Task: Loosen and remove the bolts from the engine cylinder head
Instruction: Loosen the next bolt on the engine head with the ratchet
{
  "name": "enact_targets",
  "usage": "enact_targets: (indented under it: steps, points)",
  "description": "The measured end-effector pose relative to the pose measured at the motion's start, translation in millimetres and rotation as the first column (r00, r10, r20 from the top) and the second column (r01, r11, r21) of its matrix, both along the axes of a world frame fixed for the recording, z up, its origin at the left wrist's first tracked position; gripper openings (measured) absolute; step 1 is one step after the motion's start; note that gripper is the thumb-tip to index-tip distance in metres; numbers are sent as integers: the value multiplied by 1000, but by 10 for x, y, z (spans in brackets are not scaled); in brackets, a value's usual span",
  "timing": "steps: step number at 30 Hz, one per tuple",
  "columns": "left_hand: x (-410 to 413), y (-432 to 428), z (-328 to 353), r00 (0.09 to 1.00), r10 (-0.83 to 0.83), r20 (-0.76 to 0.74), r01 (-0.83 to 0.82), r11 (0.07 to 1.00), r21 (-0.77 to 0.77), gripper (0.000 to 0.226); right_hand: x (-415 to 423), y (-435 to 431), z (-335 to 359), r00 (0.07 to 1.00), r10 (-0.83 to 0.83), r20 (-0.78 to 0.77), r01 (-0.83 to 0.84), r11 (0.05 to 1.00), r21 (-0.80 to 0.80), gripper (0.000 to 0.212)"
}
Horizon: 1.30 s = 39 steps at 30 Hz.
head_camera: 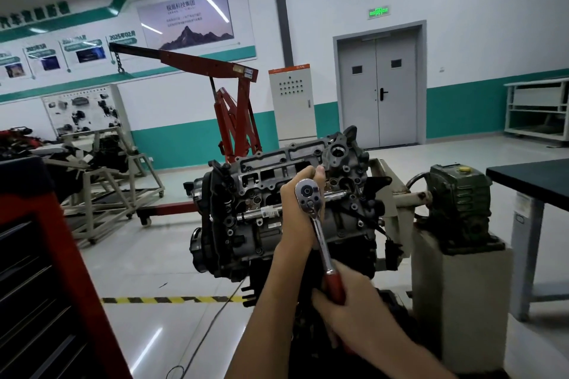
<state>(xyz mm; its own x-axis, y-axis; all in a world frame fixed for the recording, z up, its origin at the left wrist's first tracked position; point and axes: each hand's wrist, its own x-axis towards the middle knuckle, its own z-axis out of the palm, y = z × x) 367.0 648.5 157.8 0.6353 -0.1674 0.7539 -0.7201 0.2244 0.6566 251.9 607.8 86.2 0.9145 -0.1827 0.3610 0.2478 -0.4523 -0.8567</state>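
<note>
1. Two hands noted on one ratchet wrench (319, 232): left hand (297, 215) wrapped round the ratchet's head, right hand (351, 298) clenched on the red handle.
2. Locates the cylinder head (271, 168) atop the engine, carried on the engine stand (397, 194), directly ahead.
3. Cannot see socket or bolt behind the left hand; cannot confirm seating.
4. Judges loosening as under way. Finds no removed bolts laid out anywhere in view. Cannot tell the number still fitted; likely most of the work outstanding.
</note>
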Motion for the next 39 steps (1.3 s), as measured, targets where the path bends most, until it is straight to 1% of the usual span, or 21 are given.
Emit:
enact_targets:
  steps: [3, 6, 8, 9, 11, 14, 16, 18, 20, 22, 24, 26, 27, 28, 29, 30, 32, 34, 36, 38, 39]
  points:
    - [63, 112, 41, 997, -7, 73, -7, 982, 188, 45, -61, -555, 232, 990, -135, 39, 139, 916, -376, 18]
    - [99, 123, 118, 994, -21, 108, -13, 951, 309, 45, -67, -1074, 687, 966, -208, 154, 256, 682, -685, 9]
    - [91, 62, 115, 991, -35, 126, -7, 948, 319, 44, -65, -1209, 822, 943, -256, 213, 325, 570, -754, 11]
    - [82, 21, 88, 993, -29, 113, -3, 960, 278, 43, -77, -1202, 791, 938, -271, 215, 338, 584, -738, 11]
    - [66, -59, 17, 998, -13, 69, 1, 987, 159, 43, -108, -1029, 539, 948, -271, 167, 315, 716, -624, 12]
    - [52, -161, -40, 1000, -6, 28, 5, 998, 61, 43, -103, -581, 129, 960, -252, 120, 276, 916, -291, 22]
    - [50, -219, -33, 997, -39, -68, 38, 999, -20, 45, -75, -283, 6, 985, -152, 80, 157, 986, -55, 25]
    - [50, -246, -33, 993, -70, -97, 62, 995, -77, 42, -66, -82, -30, 999, 11, 34, -15, 994, 106, 24]
    - [52, -237, -34, 995, -68, -72, 64, 996, -60, 42, -82, -115, 9, 995, 94, -26, -90, 988, 122, 27]
    - [71, -170, -21, 999, -44, -25, 45, 998, 33, 44, -96, -359, 117, 999, -6, -50, 2, 998, -68, 30]
    - [93, -58, 29, 999, -1, 41, -5, 989, 149, 43, -100, -715, 358, 988, -148, 44, 153, 916, -370, 27]
    - [128, 35, 91, 996, -8, 89, -12, 975, 221, 47, -84, -1034, 701, 964, -198, 177, 265, 692, -671, 8]
    - [129, 56, 111, 994, -9, 110, -19, 969, 248, 49, -73, -1134, 848, 946, -222, 238, 323, 560, -763, 10]
    - [120, 55, 109, 993, -15, 119, -17, 965, 262, 50, -57, -1204, 920, 929, -239, 282, 365, 470, -804, 13]
    - [96, 43, 93, 994, -16, 110, -12, 967, 253, 49, -47, -1233, 920, 917, -256, 307, 393, 441, -807, 14]
    - [68, 20, 60, 996, -15, 88, -4, 976, 217, 47, -59, -1199, 854, 911, -268, 313, 407, 471, -783, 14]
    - [25, -32, -9, 999, -5, 39, 0, 993, 119, 44, -113, -979, 528, 914, -286, 287, 405, 636, -657, 13]
    - [-7, -68, -22, 1000, 3, 7, -3, 998, 60, 41, -138, -629, 183, 926, -313, 211, 376, 817, -436, 14]
    - [-20, -92, -1, 998, -25, -51, 25, 1000, -6, 36, -77, -281, -6, 973, -210, 93, 223, 960, -170, 23]
    - [-10, -72, 1, 997, -18, -76, 14, 999, -49, 30, -12, -18, -63, 999, -24, 32, 23, 1000, 16, 20]
    - [1, -43, -9, 999, 8, -49, -10, 999, -36, 31, 7, 36, -61, 999, 41, 18, -42, 998, 55, 18]
